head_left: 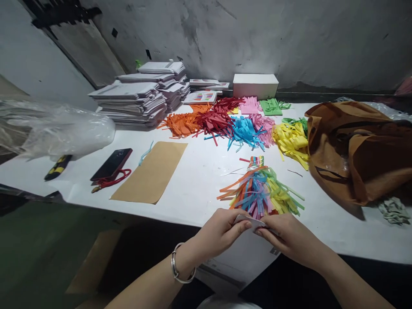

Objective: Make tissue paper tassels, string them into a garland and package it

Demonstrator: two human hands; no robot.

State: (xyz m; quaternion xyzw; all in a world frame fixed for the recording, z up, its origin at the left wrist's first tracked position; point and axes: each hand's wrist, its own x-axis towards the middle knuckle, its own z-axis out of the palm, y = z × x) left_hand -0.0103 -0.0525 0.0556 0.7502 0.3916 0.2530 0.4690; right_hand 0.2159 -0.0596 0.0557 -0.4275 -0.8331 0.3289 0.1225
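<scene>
My left hand point(222, 234) and my right hand point(289, 238) meet at the near edge of the white table point(199, 189). Together they pinch a small white card point(249, 222) between fingers and thumbs. Just beyond the hands lies a mixed bundle of coloured paper strips point(260, 191), fanned out in orange, blue, pink, yellow and green. A silver bracelet point(180, 268) circles my left wrist.
Sorted piles of paper strips point(231, 124) lie mid-table. Stacks of white packets point(135, 101) and a white box point(255, 85) stand at the back. A brown envelope point(151, 171), a phone point(111, 165), a clear plastic bag point(54, 128) and brown bag point(357, 146) lie around.
</scene>
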